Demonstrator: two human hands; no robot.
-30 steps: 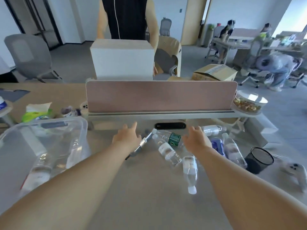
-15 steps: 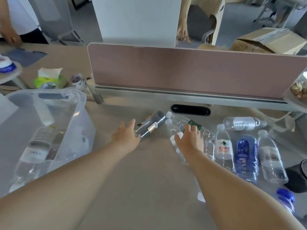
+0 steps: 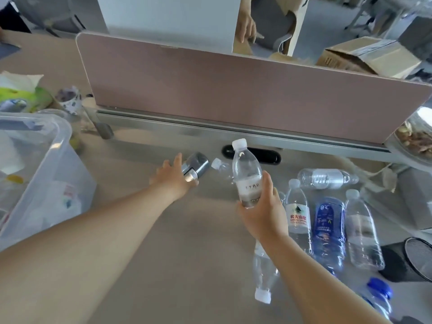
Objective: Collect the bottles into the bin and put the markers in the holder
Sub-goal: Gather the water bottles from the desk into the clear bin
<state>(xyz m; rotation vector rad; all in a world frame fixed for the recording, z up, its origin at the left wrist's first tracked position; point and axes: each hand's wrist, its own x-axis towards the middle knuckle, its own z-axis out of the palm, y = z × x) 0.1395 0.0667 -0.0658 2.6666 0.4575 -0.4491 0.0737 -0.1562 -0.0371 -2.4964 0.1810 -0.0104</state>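
My right hand (image 3: 264,216) grips a clear water bottle (image 3: 245,169) by its base and holds it upright above the table. My left hand (image 3: 170,181) is closed on grey markers (image 3: 197,164) lying on the table, thumb under them and index finger stretched alongside. Several more bottles lie to the right: a green-labelled one (image 3: 298,213), a blue one (image 3: 329,230), and a clear one (image 3: 362,230). Another bottle (image 3: 263,277) lies partly under my right forearm. The clear plastic bin (image 3: 58,141) stands at the left with bottles inside. The black mesh holder (image 3: 397,265) lies tipped at the right edge.
A pink divider panel (image 3: 233,90) runs across the back of the table, with a black cable slot (image 3: 257,155) in front of it. A tissue pack (image 3: 18,94) sits far left and a snack bowl (image 3: 416,141) far right. Another person's hand (image 3: 247,26) shows behind the divider.
My right hand has taken a clear bottle off the table and raised it upright. My left hand has moved forward onto the grey markers and closed on them.
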